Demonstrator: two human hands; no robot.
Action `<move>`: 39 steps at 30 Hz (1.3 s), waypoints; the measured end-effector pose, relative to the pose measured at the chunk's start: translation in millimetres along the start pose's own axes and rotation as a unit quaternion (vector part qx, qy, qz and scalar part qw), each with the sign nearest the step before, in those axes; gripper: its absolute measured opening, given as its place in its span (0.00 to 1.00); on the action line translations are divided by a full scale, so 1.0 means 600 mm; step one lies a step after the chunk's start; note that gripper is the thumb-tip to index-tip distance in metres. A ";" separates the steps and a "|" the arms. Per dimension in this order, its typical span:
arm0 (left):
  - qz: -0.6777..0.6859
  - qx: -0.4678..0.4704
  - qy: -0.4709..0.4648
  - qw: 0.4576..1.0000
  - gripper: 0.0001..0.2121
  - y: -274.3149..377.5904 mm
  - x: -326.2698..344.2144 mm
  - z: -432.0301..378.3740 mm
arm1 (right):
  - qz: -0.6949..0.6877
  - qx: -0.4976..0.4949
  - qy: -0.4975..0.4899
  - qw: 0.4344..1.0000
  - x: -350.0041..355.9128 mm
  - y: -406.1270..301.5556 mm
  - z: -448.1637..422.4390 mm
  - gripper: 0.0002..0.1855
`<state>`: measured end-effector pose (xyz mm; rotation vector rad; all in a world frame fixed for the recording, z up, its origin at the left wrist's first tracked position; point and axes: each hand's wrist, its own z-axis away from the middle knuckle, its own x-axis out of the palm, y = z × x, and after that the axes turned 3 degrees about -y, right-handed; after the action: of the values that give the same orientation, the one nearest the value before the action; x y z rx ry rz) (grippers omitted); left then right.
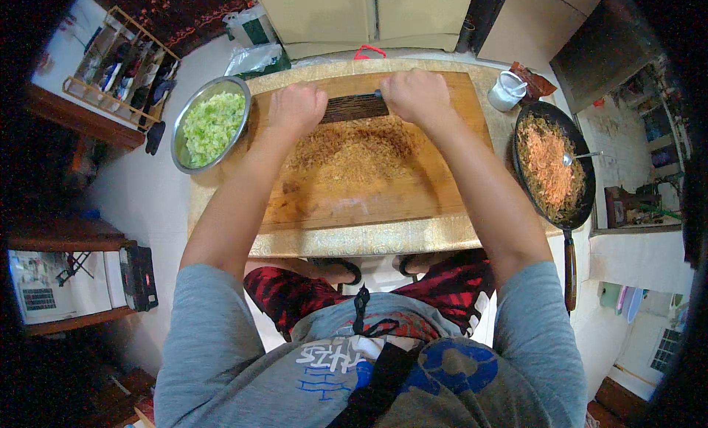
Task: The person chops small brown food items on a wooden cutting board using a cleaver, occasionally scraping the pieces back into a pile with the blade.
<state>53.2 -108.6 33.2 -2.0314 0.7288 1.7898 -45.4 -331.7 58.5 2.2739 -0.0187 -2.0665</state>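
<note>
A broad cleaver blade (355, 108) spans the gap between my two hands over the far part of a wooden cutting board (343, 213). My right hand (418, 96) is closed at the blade's right end, around what looks like its handle, mostly hidden by the fingers. My left hand (298, 108) is closed at the blade's left end; whether it pinches the blade or its tip is hard to see. Finely chopped brown food (354, 151) lies spread on the board below the blade, darker towards the far side.
At the left stands a metal bowl (182, 158) of chopped green vegetable. On the right are a frying pan (589, 195) with orange and brown food and a spoon (569, 159), a white jar (502, 98) and a red-brown packet (534, 84). The patterned tabletop (359, 238) borders the board.
</note>
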 end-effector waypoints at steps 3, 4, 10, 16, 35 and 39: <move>-0.009 -0.008 -0.005 1.000 0.19 -0.027 0.012 0.024 | -0.031 -0.012 0.005 0.999 0.015 -0.029 -0.007 0.13; -0.014 -0.006 -0.002 1.000 0.18 -0.039 0.023 0.032 | -0.034 -0.006 -0.019 0.999 0.018 -0.044 -0.008 0.13; -0.009 0.000 0.015 1.000 0.17 -0.031 0.054 0.052 | -0.034 0.001 -0.018 0.999 0.098 -0.047 -0.002 0.15; 0.032 -0.012 0.088 0.996 0.17 -0.076 0.075 0.065 | -0.015 -0.033 -0.031 0.999 0.018 -0.072 -0.031 0.15; 0.013 -0.073 -0.035 0.997 0.18 -0.026 0.035 0.057 | -0.046 0.029 -0.064 0.996 0.081 -0.045 -0.051 0.22; 0.004 -0.067 0.002 0.998 0.21 -0.030 0.046 0.054 | -0.037 0.009 -0.060 0.997 0.075 -0.042 -0.058 0.23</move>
<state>39.6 -80.0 -0.3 -2.1191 0.6343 1.8874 -7.5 -307.3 15.4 2.1882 0.0413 -2.2456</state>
